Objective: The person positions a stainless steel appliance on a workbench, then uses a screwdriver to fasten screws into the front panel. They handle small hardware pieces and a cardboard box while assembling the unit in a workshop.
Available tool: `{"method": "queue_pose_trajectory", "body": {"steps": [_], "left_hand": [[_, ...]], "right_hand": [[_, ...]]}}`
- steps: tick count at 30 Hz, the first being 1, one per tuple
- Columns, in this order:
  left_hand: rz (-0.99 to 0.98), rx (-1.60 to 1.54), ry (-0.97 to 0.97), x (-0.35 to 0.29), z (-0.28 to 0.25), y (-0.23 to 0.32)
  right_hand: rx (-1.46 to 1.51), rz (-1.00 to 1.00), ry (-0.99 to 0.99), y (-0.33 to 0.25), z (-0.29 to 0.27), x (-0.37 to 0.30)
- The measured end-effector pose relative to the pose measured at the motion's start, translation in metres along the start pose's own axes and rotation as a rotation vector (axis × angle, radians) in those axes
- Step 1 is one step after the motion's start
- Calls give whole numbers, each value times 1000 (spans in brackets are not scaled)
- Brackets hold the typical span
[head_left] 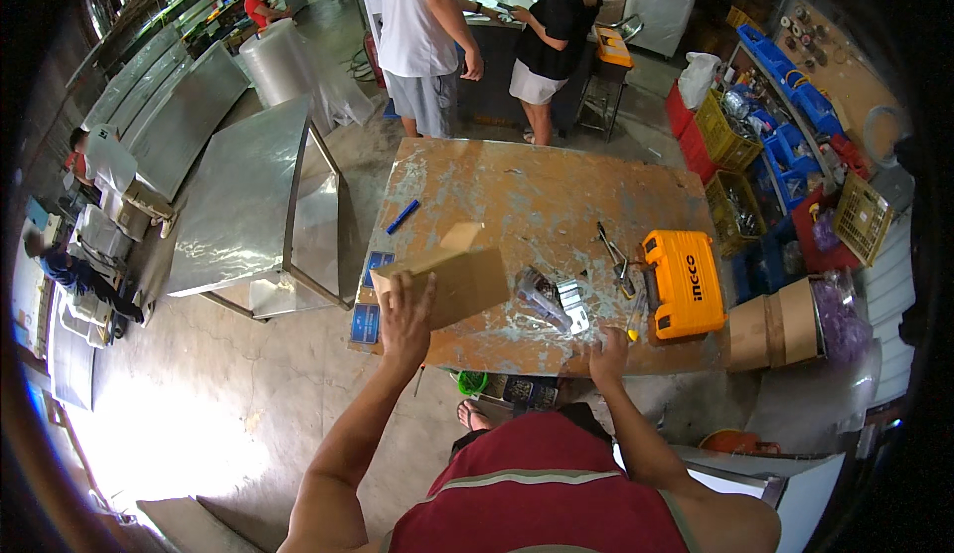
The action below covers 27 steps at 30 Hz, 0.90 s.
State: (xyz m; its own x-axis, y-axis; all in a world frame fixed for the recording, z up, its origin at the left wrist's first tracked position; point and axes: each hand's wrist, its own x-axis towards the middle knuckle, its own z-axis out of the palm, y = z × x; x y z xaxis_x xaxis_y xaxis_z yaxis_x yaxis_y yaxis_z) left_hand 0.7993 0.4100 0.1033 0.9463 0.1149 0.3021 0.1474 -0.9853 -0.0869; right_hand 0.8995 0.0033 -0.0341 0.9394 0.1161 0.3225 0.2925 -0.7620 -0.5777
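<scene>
A brown cardboard box (462, 290) with a raised flap stands at the left part of the worn wooden table (537, 180). My left hand (403, 322) grips its near left side, fingers spread over the cardboard. At the table's front edge, my right hand (605, 356) has its fingers apart and appears to hold nothing. Just beyond it lie a shiny metal bracket (572, 305) and a clear plastic bag (540, 293) with contents I cannot make out. A tool with a yellow end (633, 334) lies beside my right fingers.
An orange tool case (684, 285) lies at the table's right, near black-handled pliers (616, 260). A blue marker (402, 217) and blue cards (365, 322) lie at the left. Two people stand past the far edge. A steel table (243, 195) is left; crates (730, 131) are right.
</scene>
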Motion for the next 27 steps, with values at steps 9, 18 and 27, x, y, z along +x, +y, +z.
{"method": "queue_pose_trajectory", "body": {"steps": [9, 18, 27], "left_hand": [[-108, 34, -264, -60, 17, -14], [-705, -497, 414, -224, -48, 18], [-778, -320, 769, -475, -172, 136]], "right_hand": [[22, -94, -19, -34, -13, -46], [210, -374, -144, -51, 3, -50], [617, -513, -726, -145, 21, -140]]}}
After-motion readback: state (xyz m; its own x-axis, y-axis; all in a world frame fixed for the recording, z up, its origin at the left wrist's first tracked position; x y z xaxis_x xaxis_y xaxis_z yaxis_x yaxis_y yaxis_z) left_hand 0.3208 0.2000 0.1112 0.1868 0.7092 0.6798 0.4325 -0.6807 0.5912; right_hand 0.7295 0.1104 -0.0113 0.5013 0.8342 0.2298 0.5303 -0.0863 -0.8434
